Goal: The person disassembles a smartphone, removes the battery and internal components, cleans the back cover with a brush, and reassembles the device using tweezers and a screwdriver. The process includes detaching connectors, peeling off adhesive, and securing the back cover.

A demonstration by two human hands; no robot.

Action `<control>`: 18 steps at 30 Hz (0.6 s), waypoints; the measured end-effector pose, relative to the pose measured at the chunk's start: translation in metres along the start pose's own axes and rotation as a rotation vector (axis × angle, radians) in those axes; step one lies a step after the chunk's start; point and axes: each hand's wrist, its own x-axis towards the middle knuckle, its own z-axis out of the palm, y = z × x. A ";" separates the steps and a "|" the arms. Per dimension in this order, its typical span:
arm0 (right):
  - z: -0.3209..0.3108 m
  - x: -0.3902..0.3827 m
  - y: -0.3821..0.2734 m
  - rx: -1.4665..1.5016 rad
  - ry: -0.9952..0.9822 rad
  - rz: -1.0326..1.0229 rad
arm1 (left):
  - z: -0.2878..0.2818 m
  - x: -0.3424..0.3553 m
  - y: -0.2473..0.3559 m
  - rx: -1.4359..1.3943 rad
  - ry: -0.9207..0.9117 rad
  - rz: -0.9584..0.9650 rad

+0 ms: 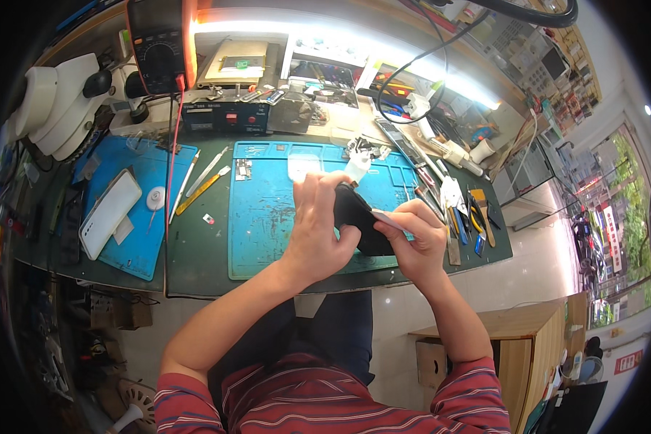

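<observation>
Left grip clamps a flat black device between thumb and fingers; right grip pinches a thin pale piece at its right edge. From my remote post, I read the device's long axis slanting far-left to near-right, between both hands, above the blue mat. Farther back: a dark control box.
</observation>
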 end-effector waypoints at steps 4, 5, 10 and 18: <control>0.003 0.000 0.001 0.009 0.020 -0.001 | -0.001 0.000 0.000 0.007 -0.001 0.009; 0.003 -0.001 0.001 0.012 0.028 -0.002 | -0.001 0.000 0.000 0.006 -0.003 0.008; 0.004 0.000 0.001 0.006 0.032 -0.022 | 0.000 -0.001 -0.002 0.002 -0.008 0.009; 0.012 0.001 -0.005 0.074 0.102 0.085 | -0.002 -0.002 0.002 0.001 0.002 -0.004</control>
